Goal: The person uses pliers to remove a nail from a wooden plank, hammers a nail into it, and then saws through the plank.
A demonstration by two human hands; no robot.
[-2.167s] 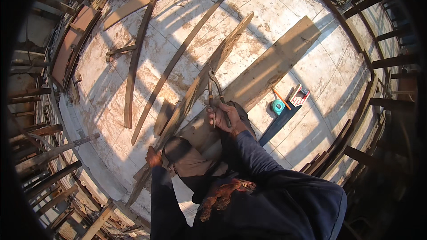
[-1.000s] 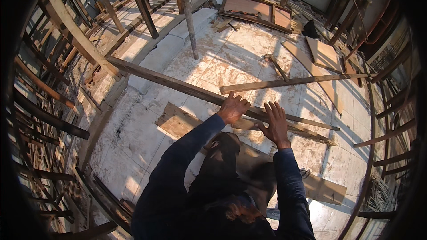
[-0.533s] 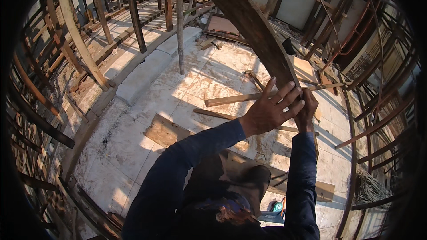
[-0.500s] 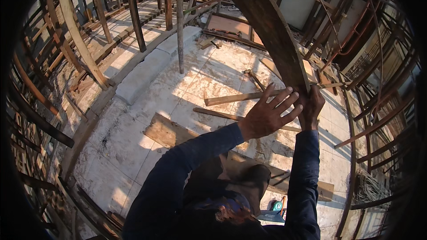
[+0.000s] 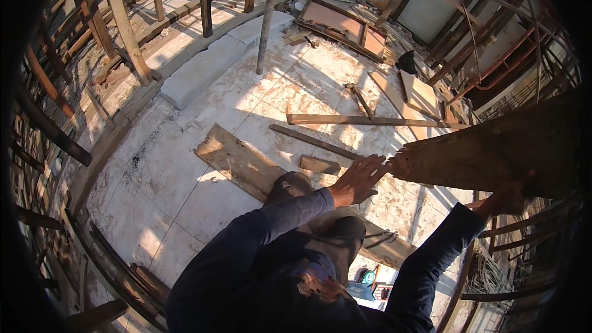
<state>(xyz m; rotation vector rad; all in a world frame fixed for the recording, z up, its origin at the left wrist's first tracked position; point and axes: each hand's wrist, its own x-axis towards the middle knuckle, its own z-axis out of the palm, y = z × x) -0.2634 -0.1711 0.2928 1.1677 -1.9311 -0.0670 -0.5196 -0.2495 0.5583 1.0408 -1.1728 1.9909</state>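
Note:
A wide dark wooden plank point(image 5: 487, 148) reaches in from the right, with a ragged, splintered end toward the middle. My right hand point(image 5: 507, 201) grips its lower edge; some of those fingers are hidden by the wood. My left hand point(image 5: 359, 181) is open at the splintered end, fingers stretched out toward it; whether the fingertips touch it I cannot tell. Below and behind that hand, a short wood offcut point(image 5: 319, 164) and a thin dark strip of wood point(image 5: 311, 141) lie on the tiled floor.
A hammer point(image 5: 360, 100) and a long batten point(image 5: 364, 121) lie ahead. A weathered board point(image 5: 237, 160) is left of my knees, a tape measure point(image 5: 369, 276) below. A metal pole point(image 5: 269, 21) stands near a white ledge point(image 5: 203, 71). A framed panel point(image 5: 336, 21) lies farther back.
The plank has swung from upright down to the right, bringing its splintered end into view. My right hand has moved right and down with it; my left hand has shifted slightly down.

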